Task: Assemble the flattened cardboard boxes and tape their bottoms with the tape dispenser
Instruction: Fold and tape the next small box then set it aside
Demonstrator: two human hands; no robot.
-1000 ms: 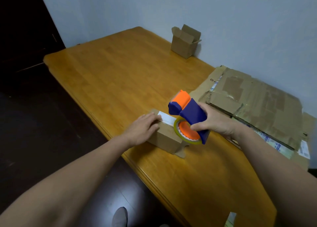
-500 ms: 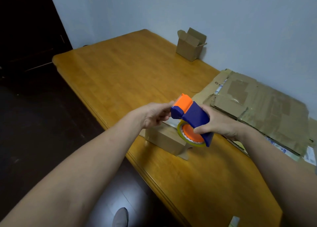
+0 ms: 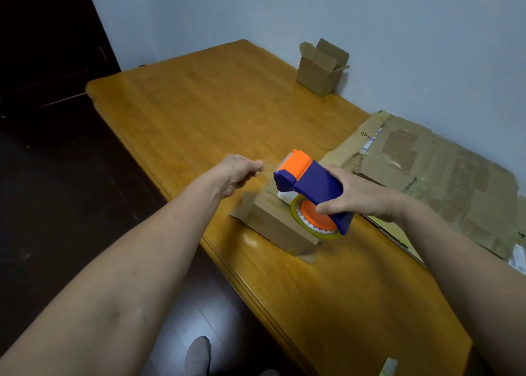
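The right hand (image 3: 361, 196) grips the dispenser (image 3: 310, 188) above the box (image 3: 279, 225) at the worktop's (image 3: 199, 114) near edge. The left hand's (image 3: 239, 173) fingers pinch what seems to be clear tape (image 3: 269, 169).

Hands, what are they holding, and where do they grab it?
The right hand grips the tape dispenser by its blue handle. The left hand seems to pinch the loose end of its clear tape.
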